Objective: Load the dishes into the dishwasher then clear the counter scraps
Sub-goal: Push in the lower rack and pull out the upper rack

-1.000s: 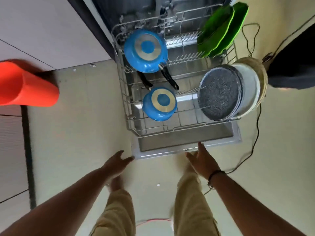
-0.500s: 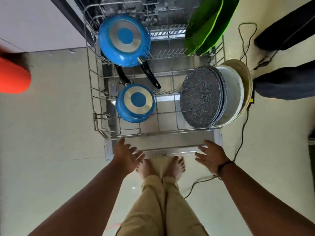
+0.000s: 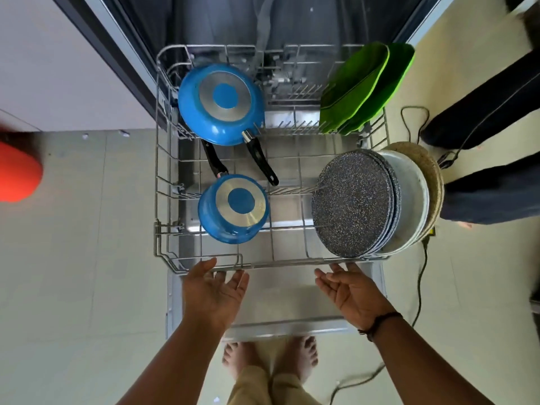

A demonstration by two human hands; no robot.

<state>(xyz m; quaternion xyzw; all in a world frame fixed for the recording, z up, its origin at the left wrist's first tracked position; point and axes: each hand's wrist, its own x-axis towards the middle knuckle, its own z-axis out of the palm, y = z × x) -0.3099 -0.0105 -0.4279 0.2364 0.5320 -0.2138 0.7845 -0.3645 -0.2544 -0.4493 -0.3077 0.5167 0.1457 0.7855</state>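
Ok so we're standing over pulled-out silver wire dishwasher rack (image 3: 271, 260), loaded already: big blue frying pan (image 3: 220, 105) back left, small blue saucepan (image 3: 233, 209) front left, green plates (image 3: 365, 89) back right, speckled grey round plates (image 3: 353, 204) front right. Rack lies straight ahead of us, front rail running left-right. Our left hand (image 3: 214, 293) and right hand (image 3: 352, 290) both relaxed, fingers spread, grasping nothing, fingertips right at that rail, one toward each end. Pretty much equally near. Next, we reckon: even two-hand shove straight back into dark dishwasher tub (image 3: 233, 21).
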